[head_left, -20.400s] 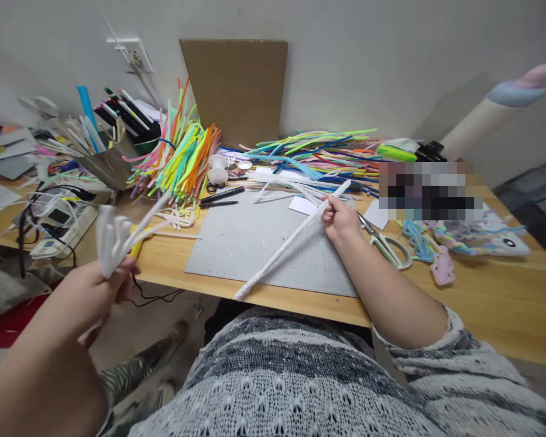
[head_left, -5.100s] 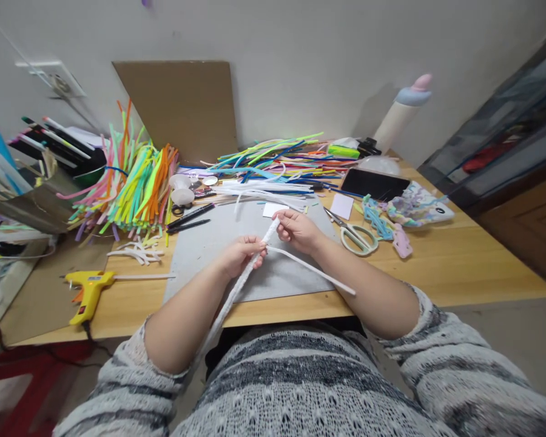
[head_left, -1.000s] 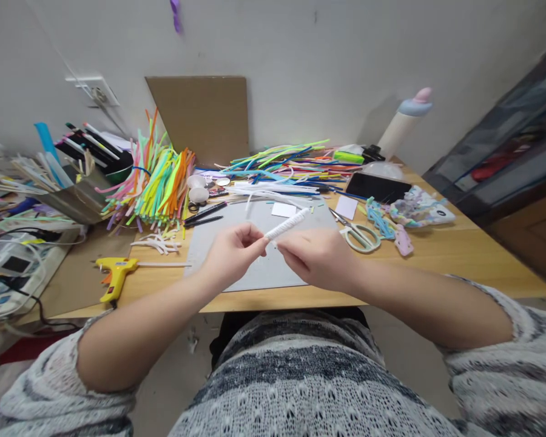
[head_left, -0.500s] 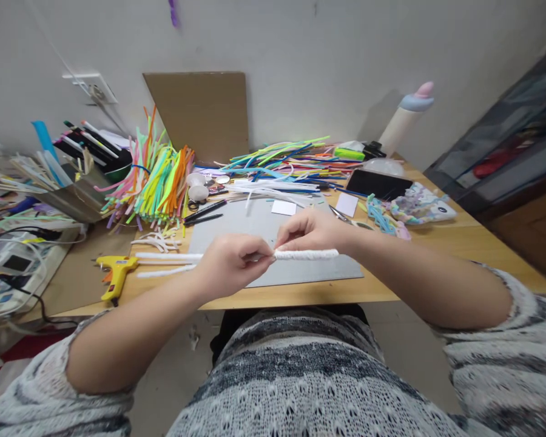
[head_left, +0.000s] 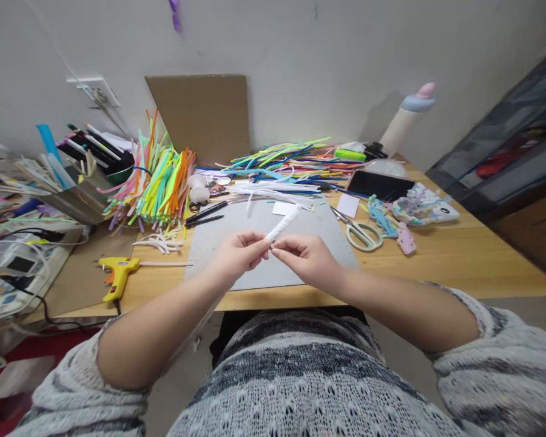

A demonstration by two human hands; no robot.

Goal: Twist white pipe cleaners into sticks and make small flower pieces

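A white stick wrapped in what looks like pipe cleaner (head_left: 284, 224) slants up and to the right over the grey mat (head_left: 255, 276). Its lower end is pinched between the thumb and fingers of my left hand (head_left: 239, 258). My right hand (head_left: 307, 258) is closed too, its thumb and fingertips gripping at the same lower end from the right. The exact contact at the fingertips is partly hidden. Pale strands hang below my left forearm.
A yellow glue gun (head_left: 118, 273) lies left of the mat, scissors (head_left: 363, 235) to the right. Bundled coloured pipe cleaners (head_left: 164, 188) stand at the back left; loose ones (head_left: 282, 161) lie along the wall. Black pens (head_left: 204, 220) rest on the mat. A phone (head_left: 380, 184) sits back right.
The wrapped stick has swung from level, pointing right, to tilted up and away. My right hand has moved lower, uncovering the scissors. The white strands left of my left hand have dropped below the forearm.
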